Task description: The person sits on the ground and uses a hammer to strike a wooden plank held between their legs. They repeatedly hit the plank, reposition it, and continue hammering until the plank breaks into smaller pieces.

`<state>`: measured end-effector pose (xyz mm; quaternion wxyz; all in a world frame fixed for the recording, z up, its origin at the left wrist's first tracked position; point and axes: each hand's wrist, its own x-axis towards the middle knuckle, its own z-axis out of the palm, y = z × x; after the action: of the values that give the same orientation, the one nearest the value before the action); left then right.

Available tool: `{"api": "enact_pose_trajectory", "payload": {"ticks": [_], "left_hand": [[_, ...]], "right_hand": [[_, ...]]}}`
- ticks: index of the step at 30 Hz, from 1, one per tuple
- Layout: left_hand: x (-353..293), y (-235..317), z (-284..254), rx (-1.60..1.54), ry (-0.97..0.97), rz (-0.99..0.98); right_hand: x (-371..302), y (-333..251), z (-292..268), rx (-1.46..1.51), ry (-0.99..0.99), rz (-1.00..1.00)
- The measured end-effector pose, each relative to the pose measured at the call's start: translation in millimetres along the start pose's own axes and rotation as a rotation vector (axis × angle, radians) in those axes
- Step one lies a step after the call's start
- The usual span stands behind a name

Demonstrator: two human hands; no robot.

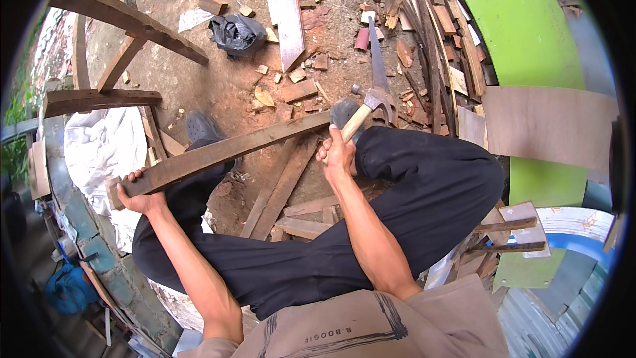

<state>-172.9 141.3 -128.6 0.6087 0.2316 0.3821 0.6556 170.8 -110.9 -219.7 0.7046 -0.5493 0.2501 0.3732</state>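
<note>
A long wooden beam slants across in front of me, from lower left up to the middle. My left hand is closed around its near left end, the thumb on one side and fingertips on the other. In my right hand is a claw hammer, gripped by its pale wooden handle with the metal head pointing up and away. The beam's far end lies close beside that hand; whether they touch, I cannot tell. Past the hammer, a handsaw blade lies on the ground, its near end partly hidden by the hammer head.
Between my legs lie more wooden boards. Scraps and offcuts litter the dirt, with a black plastic bag and a pale plank farther off. A wooden frame stands at left above a white sack. Stacked timber lines the right.
</note>
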Motion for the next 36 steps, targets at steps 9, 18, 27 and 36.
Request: {"api": "enact_pose_trajectory", "payload": {"ticks": [9,18,27,36], "left_hand": [[7.0,-0.3,-26.1,0.066,0.067,0.005],[28.3,-12.6,-47.2,0.108,0.18,-0.002],[36.0,-12.0,-72.7,0.15,0.253,-0.04],[47.3,-19.3,-63.1,0.188,0.311,-0.057]], "right_hand": [[8.1,12.1,10.6,-0.299,-0.277,0.448],[7.3,6.7,1.4,-0.253,-0.009,0.195],[1.9,-20.8,25.7,-0.353,-0.193,0.212],[19.8,26.3,16.8,-0.557,-0.231,0.451]]}}
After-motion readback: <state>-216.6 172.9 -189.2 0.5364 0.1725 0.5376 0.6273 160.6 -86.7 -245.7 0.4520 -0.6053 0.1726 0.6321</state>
